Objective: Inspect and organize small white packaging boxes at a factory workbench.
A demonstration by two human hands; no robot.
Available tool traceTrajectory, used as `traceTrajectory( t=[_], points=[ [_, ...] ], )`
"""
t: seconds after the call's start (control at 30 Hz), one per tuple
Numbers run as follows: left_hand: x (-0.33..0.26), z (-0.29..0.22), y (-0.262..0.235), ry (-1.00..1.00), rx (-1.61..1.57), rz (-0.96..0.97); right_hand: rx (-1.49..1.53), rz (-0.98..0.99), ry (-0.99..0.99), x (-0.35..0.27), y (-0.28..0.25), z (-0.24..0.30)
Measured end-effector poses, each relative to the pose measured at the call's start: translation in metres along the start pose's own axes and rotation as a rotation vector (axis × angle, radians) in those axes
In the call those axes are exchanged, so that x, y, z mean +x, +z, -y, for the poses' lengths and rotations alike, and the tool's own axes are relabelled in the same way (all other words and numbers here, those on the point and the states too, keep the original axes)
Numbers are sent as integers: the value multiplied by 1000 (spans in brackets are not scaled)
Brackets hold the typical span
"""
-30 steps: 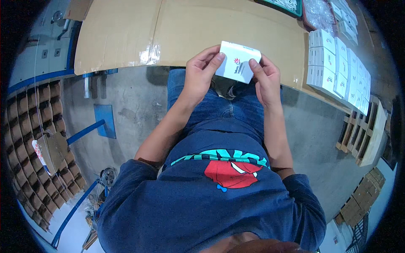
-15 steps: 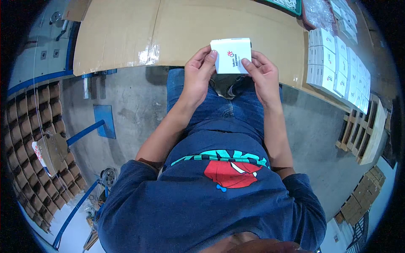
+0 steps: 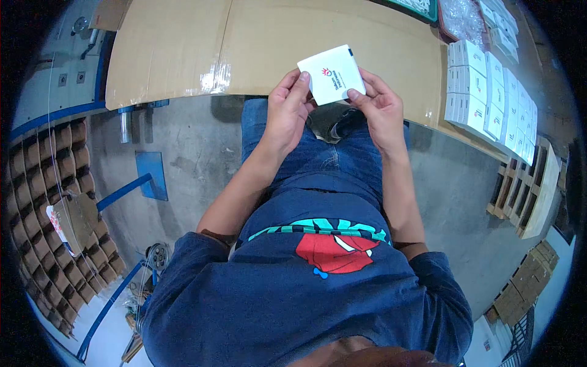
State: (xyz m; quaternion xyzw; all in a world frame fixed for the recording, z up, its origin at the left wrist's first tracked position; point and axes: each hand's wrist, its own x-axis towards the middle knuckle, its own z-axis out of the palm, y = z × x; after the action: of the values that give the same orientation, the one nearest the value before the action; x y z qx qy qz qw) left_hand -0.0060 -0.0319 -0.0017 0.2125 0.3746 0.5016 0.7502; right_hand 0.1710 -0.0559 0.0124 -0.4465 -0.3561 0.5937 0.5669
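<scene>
A small flat white box (image 3: pixel 335 74) with a red logo and dark print is held in front of me, over the near edge of the cardboard-covered table (image 3: pixel 269 43). My left hand (image 3: pixel 288 110) pinches its left side, thumb on top and the other fingers partly hidden. At the lower right corner, the thumb of my right hand (image 3: pixel 383 113) presses the top face while its fingers curl behind the edge. The box sits turned at an angle, with a dark patch at its top right corner.
Rows of similar white boxes (image 3: pixel 474 92) stand stacked at the table's right end. Behind them are a green tray (image 3: pixel 433 13) and a red tray holding clear plastic bags (image 3: pixel 460 18). A wooden pallet (image 3: pixel 532 189) is at right; a blue metal stand (image 3: pixel 122 192) is at left.
The white box has turned from nearly square-on to a slant, its upper right corner rising. Both hands keep their grip in about the same place.
</scene>
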Motion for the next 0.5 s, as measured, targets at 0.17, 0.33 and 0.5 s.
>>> traceTrajectory(
  t=[0.17,0.33,0.5],
  points=[
    [1,2,-2,-8,4,48,5,-31,3,-1,-1,-1],
    [-3,9,4,-90,4,118,284,-193,-22,4,-4,-5],
    [-6,15,8,-148,18,167,333,-238,14,6,-5,-5]
  ],
)
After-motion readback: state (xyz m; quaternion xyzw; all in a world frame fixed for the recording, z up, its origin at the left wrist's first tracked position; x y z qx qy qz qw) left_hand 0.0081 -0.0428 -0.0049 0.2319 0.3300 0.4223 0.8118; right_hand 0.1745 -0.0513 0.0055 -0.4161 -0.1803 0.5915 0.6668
